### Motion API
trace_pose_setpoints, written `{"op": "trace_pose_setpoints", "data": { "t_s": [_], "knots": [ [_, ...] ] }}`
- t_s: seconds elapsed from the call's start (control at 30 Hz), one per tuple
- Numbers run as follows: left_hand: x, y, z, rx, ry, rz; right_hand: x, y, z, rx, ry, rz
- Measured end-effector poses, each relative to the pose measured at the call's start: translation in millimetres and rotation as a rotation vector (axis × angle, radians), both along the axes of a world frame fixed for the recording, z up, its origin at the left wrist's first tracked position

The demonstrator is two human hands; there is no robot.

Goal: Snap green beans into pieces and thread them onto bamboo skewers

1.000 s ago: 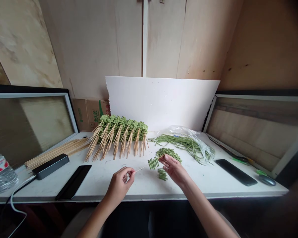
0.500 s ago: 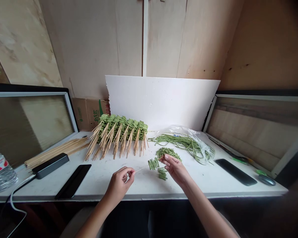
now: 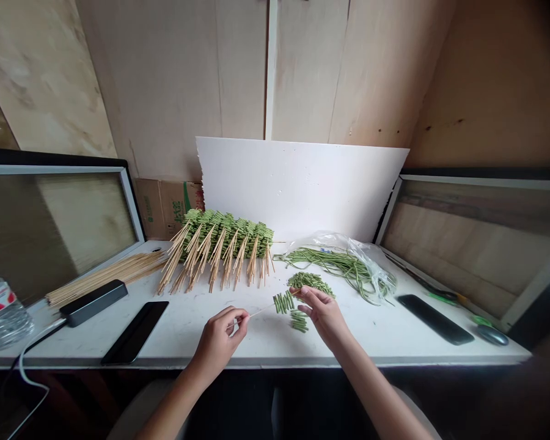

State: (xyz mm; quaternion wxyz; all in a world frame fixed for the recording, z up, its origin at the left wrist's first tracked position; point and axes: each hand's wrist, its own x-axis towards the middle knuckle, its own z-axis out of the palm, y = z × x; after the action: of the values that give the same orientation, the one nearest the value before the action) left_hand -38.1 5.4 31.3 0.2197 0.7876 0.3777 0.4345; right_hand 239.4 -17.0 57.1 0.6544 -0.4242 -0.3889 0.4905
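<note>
Left hand (image 3: 223, 333) — fingers pinched on 1 skewer (image 3: 261, 311); right hand (image 3: 319, 308) — fingers pinched at its far end. Between them, on the skewer: bean pieces (image 3: 283, 302). Step: seemingly threading. Next move likely calls for another piece from the loose pile (image 3: 315, 282).

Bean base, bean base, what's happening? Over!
Left hand pinching skewer. Right hand at its far end. Green bean pieces threaded between hands. Cut-bean pile just beyond right hand.

Two bare forearms (image 3: 371, 380) angled inward
Left hand (image 3: 224, 332) curled, thumb meeting forefinger; right hand (image 3: 319, 310) pinching, fingertips turned leftward.
</note>
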Motion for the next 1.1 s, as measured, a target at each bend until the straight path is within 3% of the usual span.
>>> {"op": "trace_pose_setpoints", "data": {
  "t_s": [0.5,0.73,0.8,0.87,1.0,1.1],
  "knots": [
    [-0.8,0.6,-5.1,-0.002,-0.006,-0.045,-15.5,-2.7,-10.2,-0.036,-0.024,-0.064],
    [-0.3,2.7,-1.4,0.008,-0.044,-0.007,-10.4,0.1,-7.7,-0.026,-0.058,-0.007],
    [-2.2,6.0,-2.4,0.016,-0.057,0.014,2.3,2.4,-6.3,0.029,-0.218,0.02],
    [-4.1,9.3,-4.5,0.019,-0.062,0.031,17.1,5.6,-10.0,0.098,-0.534,-0.028],
    [-5.9,13.0,-9.5,0.024,-0.04,0.047,35.9,12.9,-31.6,0.222,-1.251,-0.241],
    [-5.5,12.6,-11.2,0.024,-0.016,0.043,36.3,15.6,-46.5,0.238,-1.512,-0.262]
  ]
}}
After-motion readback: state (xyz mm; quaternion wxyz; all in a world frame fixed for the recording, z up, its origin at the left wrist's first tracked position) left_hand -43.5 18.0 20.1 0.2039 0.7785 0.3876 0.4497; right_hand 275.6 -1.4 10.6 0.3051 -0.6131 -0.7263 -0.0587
